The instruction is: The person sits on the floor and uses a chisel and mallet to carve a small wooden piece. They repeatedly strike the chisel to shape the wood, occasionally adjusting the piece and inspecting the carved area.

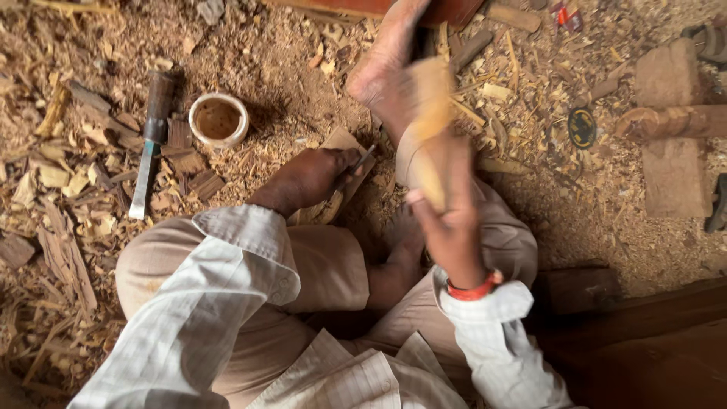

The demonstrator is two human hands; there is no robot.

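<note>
I sit on the ground with my legs folded. My left hand (314, 178) grips a thin metal chisel (362, 161), its tip against a flat wooden piece (344, 141) on the ground. My right hand (448, 220) is closed on the handle of a wooden mallet (425, 129), which is blurred and raised over the chisel. A red band circles my right wrist. My bare foot (385, 57) stretches out beyond the workpiece.
Wood chips and shavings (83, 174) cover the ground. A larger chisel with a dark handle (151, 140) lies at the left, beside a small round cup (218, 119). Wood blocks (668, 113) and a carved round piece (666, 121) lie at the right. A dark plank (636, 318) sits at lower right.
</note>
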